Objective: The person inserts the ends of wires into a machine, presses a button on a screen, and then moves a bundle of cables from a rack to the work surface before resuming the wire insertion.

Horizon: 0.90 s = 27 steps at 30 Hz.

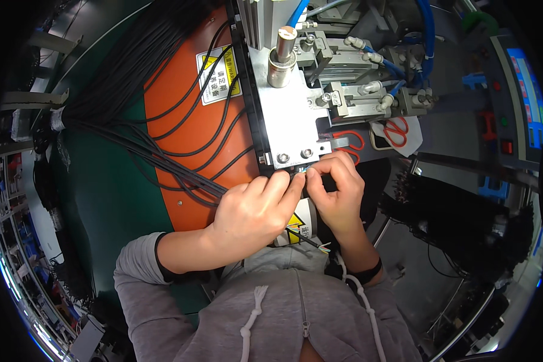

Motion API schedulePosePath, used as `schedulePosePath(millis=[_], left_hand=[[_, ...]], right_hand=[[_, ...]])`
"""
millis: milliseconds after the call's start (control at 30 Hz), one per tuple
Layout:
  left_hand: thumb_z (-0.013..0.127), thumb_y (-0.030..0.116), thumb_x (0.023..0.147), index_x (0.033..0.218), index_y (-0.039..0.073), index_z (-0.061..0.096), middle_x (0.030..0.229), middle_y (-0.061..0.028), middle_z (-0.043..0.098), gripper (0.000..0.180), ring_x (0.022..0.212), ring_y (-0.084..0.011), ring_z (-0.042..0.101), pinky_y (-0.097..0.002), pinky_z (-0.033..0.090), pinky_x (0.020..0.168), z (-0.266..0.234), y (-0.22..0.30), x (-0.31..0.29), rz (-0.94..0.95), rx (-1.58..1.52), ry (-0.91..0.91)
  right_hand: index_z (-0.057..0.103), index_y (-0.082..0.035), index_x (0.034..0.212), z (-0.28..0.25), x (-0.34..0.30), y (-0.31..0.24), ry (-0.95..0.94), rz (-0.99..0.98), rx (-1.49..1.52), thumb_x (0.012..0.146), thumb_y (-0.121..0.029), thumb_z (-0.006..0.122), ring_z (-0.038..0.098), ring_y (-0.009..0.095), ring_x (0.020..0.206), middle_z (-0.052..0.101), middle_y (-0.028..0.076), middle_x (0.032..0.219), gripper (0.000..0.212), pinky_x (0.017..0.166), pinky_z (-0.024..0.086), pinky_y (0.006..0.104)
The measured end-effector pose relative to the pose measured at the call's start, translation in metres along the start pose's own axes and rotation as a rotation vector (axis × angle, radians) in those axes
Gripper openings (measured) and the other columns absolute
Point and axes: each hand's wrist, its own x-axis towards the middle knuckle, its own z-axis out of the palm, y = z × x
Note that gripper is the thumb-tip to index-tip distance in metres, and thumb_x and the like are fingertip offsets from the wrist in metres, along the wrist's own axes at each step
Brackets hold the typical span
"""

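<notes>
Dark green worktop (93, 181) fills the left side, with an orange panel (169, 136) lying along it and a thick bundle of black cables (145, 148) running across both. On the panel sits a white label (212, 84) with a yellow band and dark printed characters. Another label (306, 216), white and yellow, shows below the hands, partly covered, so its print cannot be read in full. At far right, a screen (527, 96) shows blue, red and pale blocks, too small and slanted to read; a red button (507, 146) sits near it.

Fingertips of both hands meet at the near edge of a metal machine (286, 120), just below two bolts. Small wire ends (302, 170), pale and bluish, show there, mostly hidden. The left hand (256, 206) is curled, thumb and forefinger pinched on them. The right hand (338, 192) has its thumb and forefinger bent close together; whether they grip anything cannot be told.

Below the left hand, a black cable (306, 239) ends in bare coloured strands. Red-handled scissors (357, 140) lie beside the machine, near the right hand.
</notes>
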Motion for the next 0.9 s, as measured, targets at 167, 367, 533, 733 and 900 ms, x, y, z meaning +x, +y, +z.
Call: schedulePosePath(millis=[167,367,533,733,900], left_hand=[[0.064,0.01,0.071,0.097,0.002,0.068,0.075,0.0003,0.048,0.027,0.06,-0.0096,0.052,-0.023,0.042,0.046,0.004,-0.005,0.001,-0.005,-0.064,0.059],[0.066,0.011,0.069,0.094,0.004,0.068,0.077,0.0002,0.052,0.026,0.06,-0.0102,0.055,-0.0243,0.044,0.049,0.006,-0.007,0.002,-0.015,-0.068,0.089],[0.066,0.011,0.07,0.094,0.006,0.069,0.078,0.0,0.054,0.025,0.059,-0.0104,0.056,-0.0256,0.045,0.052,0.004,-0.009,0.002,-0.038,-0.119,0.155],[0.067,0.007,0.073,0.094,0.002,0.069,0.075,-0.0015,0.051,0.022,0.059,-0.0105,0.057,-0.0253,0.045,0.051,-0.006,-0.007,-0.014,-0.068,-0.03,0.053],[0.069,0.008,0.074,0.095,0.001,0.067,0.08,-0.005,0.052,0.022,0.059,-0.0153,0.061,-0.0271,0.048,0.051,-0.005,-0.012,-0.019,-0.173,-0.137,0.071]], right_hand=[[0.056,-0.001,0.082,0.005,-0.013,0.012,-0.094,0.525,0.491,0.087,-0.001,0.062,0.044,0.003,0.067,0.053,-0.004,0.074,0.007,0.06,0.036,0.0202],[0.056,-0.001,0.083,0.006,-0.013,0.013,-0.094,0.644,0.677,0.088,-0.001,0.061,0.042,-0.001,0.067,0.052,-0.005,0.076,0.007,0.058,0.034,0.0184],[0.059,0.001,0.09,0.007,-0.013,0.007,-0.01,0.242,0.111,0.082,-0.003,0.067,0.059,0.023,0.072,0.059,0.009,0.077,0.012,0.071,0.048,0.0317],[0.058,0.001,0.087,0.006,-0.009,0.007,-0.041,0.64,0.407,0.087,-0.003,0.065,0.055,0.01,0.073,0.06,0.004,0.079,0.008,0.067,0.043,0.024],[0.068,-0.004,0.096,-0.01,0.007,-0.009,-0.216,-0.213,0.183,0.067,0.003,0.076,0.063,0.024,0.085,0.067,0.008,0.096,0.031,0.073,0.05,0.0329]])
